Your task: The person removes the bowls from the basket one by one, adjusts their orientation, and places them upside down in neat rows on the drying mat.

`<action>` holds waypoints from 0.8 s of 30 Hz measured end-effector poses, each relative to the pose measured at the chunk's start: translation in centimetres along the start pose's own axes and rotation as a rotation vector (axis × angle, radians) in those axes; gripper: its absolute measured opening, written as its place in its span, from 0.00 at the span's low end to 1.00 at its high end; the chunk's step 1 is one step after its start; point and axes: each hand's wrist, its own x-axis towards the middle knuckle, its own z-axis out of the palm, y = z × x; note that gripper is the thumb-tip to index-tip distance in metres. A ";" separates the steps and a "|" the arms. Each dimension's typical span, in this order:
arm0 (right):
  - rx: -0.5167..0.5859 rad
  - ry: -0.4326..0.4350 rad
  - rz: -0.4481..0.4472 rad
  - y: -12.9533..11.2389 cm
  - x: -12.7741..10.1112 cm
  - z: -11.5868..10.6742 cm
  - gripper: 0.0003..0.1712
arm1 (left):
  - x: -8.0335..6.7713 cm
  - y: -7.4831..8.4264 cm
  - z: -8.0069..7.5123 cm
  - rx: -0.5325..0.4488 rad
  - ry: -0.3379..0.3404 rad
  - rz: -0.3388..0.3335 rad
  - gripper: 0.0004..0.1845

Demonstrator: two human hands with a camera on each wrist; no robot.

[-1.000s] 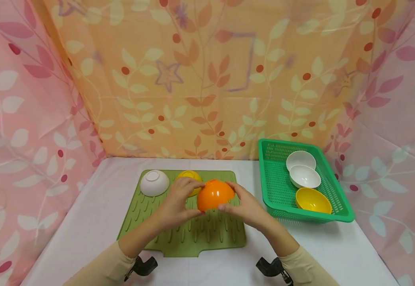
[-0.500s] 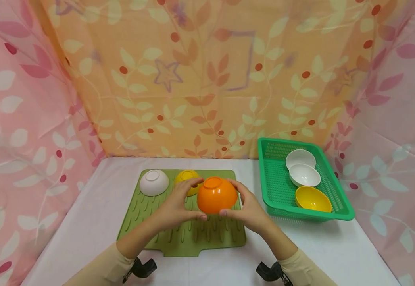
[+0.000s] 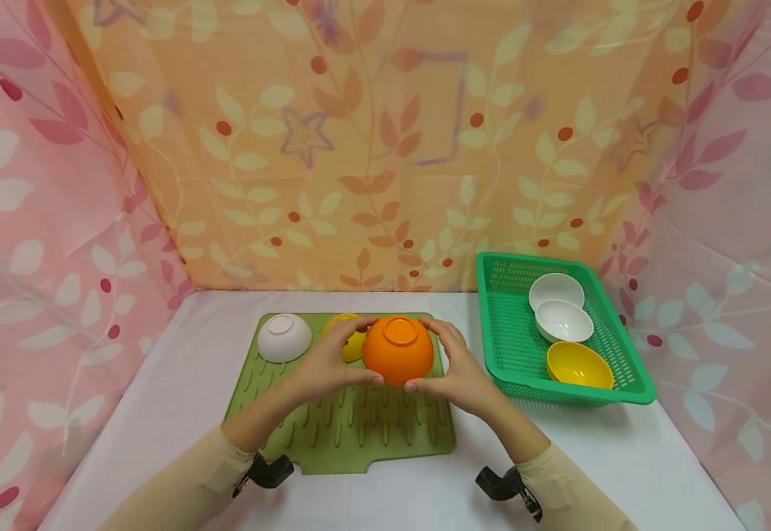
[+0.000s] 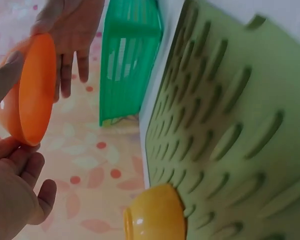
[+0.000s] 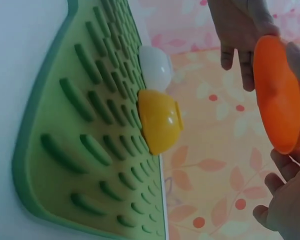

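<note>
An orange bowl [image 3: 399, 358] is held upside down in the air above a green drying mat [image 3: 359, 442], its foot ring turned up. My left hand [image 3: 332, 363] grips its left side, thumb at the near rim and fingers at the far side. On the opposite side my right hand [image 3: 457, 372] grips it in the same way. Both wrist views show the orange bowl apart from the mat's ridges. An upturned yellow bowl [image 5: 160, 122] sits at the mat's far edge, partly hidden by my left hand in the head view. Left of it rests an upturned white bowl [image 3: 284, 339].
A green plastic basket [image 3: 511, 383] stands at the right. Inside it lie two white bowls [image 3: 564, 321] and a yellow bowl [image 3: 579, 365], openings up. White cloth [image 3: 180, 383] covers the table, with patterned curtains [image 3: 372, 147] around its back and sides.
Between both hands the orange bowl has risen slightly and tilted, so its foot ring faces the head camera more. The other bowls and the basket stay where they were.
</note>
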 end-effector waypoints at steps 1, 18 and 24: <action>-0.007 0.005 0.016 0.1 0.4 -0.1 0.58 | 0.5 -0.2 -0.2 0.024 0.002 0.010 0.50; -0.079 0.061 0.204 5.1 5.1 1.2 0.59 | 8.9 -5.4 0.5 0.366 -0.090 0.020 0.50; -0.091 0.050 0.267 6.6 6.3 1.6 0.57 | 10.6 -6.9 1.4 0.404 -0.109 -0.014 0.48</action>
